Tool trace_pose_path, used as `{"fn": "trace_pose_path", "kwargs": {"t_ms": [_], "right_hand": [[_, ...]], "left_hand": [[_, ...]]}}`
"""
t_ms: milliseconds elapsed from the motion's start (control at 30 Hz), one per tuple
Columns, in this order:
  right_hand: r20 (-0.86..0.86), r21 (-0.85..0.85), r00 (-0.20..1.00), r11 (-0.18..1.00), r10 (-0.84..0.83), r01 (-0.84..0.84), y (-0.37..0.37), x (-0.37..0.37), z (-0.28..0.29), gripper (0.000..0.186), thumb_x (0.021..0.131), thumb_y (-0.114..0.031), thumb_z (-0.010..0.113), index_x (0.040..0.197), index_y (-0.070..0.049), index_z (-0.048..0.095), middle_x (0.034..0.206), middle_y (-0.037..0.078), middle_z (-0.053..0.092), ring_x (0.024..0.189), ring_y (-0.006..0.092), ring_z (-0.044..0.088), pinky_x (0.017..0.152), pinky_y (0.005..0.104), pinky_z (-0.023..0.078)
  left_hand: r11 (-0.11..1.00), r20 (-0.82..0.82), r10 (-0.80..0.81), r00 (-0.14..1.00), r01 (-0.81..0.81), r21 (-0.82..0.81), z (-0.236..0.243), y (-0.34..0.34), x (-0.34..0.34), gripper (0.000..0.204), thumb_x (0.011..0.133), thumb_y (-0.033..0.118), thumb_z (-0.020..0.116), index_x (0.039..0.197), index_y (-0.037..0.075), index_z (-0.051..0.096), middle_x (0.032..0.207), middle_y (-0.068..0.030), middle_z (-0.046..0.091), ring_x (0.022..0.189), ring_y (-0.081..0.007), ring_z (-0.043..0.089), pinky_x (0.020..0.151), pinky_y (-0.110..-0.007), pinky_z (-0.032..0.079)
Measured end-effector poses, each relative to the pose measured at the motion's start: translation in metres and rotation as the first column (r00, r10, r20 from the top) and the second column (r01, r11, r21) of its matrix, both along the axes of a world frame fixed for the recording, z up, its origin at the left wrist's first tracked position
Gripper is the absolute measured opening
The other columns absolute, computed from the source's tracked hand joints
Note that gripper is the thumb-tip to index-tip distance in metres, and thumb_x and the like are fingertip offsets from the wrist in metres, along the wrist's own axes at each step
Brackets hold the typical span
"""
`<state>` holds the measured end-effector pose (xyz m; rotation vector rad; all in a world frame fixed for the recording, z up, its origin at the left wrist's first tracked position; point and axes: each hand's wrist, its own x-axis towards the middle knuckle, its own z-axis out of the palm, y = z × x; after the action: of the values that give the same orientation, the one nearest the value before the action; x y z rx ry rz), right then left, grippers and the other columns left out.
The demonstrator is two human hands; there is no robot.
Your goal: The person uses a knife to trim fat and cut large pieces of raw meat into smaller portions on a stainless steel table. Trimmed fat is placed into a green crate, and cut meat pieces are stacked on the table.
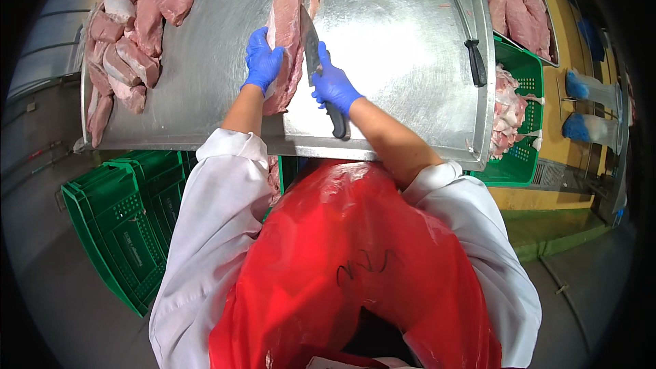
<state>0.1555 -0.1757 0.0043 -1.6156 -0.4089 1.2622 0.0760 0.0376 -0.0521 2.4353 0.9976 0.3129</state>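
We are finding the long piece of meat [285, 20] lying lengthwise on the metal table [205, 96], ahead of the worker's red apron [348, 239] and close to the near edge. The left hand [264, 61], in a blue glove, is bearing on its left side, with the thumb reaching over the upper surface; we are unable to tell how far the fingers are closing beneath. The right hand [334, 86], likewise gloved, is gripping a knife [311, 51] firmly, its index finger pointing forward beside the blade and the black handle projecting behind the fist. The blade is running along the right flank of the meat, while a narrow strip [315, 1] is lying just beside its far end.

We are also recording a pile of meat pieces [141, 61] occupying the table's left side. A slender rod with a black handle [476, 65] is lying near the right edge. Beyond that edge, a green crate [536, 96] is holding pale trimmings [504, 119], and a tray [554, 44] is carrying larger cuts [514, 10]. Further green crates [130, 222] are standing at lower left.
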Motion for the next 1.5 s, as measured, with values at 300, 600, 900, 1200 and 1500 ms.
{"fn": "trace_pose_path", "kwargs": {"t_ms": [300,600,900,1200,1500], "right_hand": [[0.247,-0.152,0.932,0.960,0.266,-0.234,-0.026,-0.052,-0.009,0.080,0.098,-0.011,0.045,0.160,-0.012,-0.004,0.078,0.021,0.065,0.058,0.0273,0.065,0.055,0.0373,0.057],[0.314,-0.284,0.942,0.959,0.117,-0.024,-0.202,-0.025,0.064,0.078,0.097,-0.009,0.049,0.163,-0.023,0.009,0.081,0.007,0.064,0.061,0.0112,0.060,0.048,0.0281,0.052],[0.387,-0.144,0.922,0.988,-0.001,0.062,-0.165,0.023,0.050,0.082,0.096,-0.009,0.052,0.162,-0.033,0.008,0.100,0.015,0.068,0.064,0.0117,0.061,0.053,0.0270,0.054],[0.782,0.048,0.518,0.795,0.347,-0.604,0.062,0.022,0.020,0.074,0.095,-0.022,0.053,0.158,-0.038,0.019,0.115,0.027,0.067,0.101,0.0479,0.065,0.091,0.0517,0.051],[0.814,0.003,0.325,0.556,0.481,-0.831,0.104,0.019,-0.008,0.074,0.093,-0.022,0.053,0.159,-0.036,0.022,0.115,0.025,0.068,0.099,0.0437,0.067,0.092,0.0474,0.052]], "left_hand": [[0.992,-0.046,0.113,0.992,-0.111,0.056,-0.004,-0.007,-0.002,0.073,0.082,0.031,0.064,0.146,0.007,0.038,0.145,-0.0175,0.041,0.133,-0.0410,0.042,0.110,-0.054,0.032],[0.898,-0.203,-0.187,0.961,0.251,0.362,0.020,-0.053,0.016,0.055,0.087,0.020,0.061,0.133,-0.006,0.047,0.123,-0.0248,0.054,0.120,-0.0360,0.054,0.100,-0.046,0.043],[0.862,-0.009,-0.481,0.876,0.475,0.177,0.041,-0.100,-0.112,0.011,0.090,0.007,0.052,0.086,0.002,0.061,0.079,-0.0159,0.063,0.084,-0.0312,0.068,0.075,-0.040,0.054],[0.849,0.508,0.200,0.838,0.110,-0.516,0.157,0.014,-0.123,0.019,0.100,0.018,0.049,0.092,0.004,0.058,0.085,-0.0028,0.056,0.080,-0.0117,0.053,0.075,-0.028,0.046],[0.681,0.454,0.241,0.858,0.184,-0.709,0.169,0.085,-0.112,0.012,0.096,0.005,0.048,0.098,0.001,0.060,0.094,-0.0054,0.058,0.079,-0.0129,0.052,0.073,-0.025,0.044]]}}
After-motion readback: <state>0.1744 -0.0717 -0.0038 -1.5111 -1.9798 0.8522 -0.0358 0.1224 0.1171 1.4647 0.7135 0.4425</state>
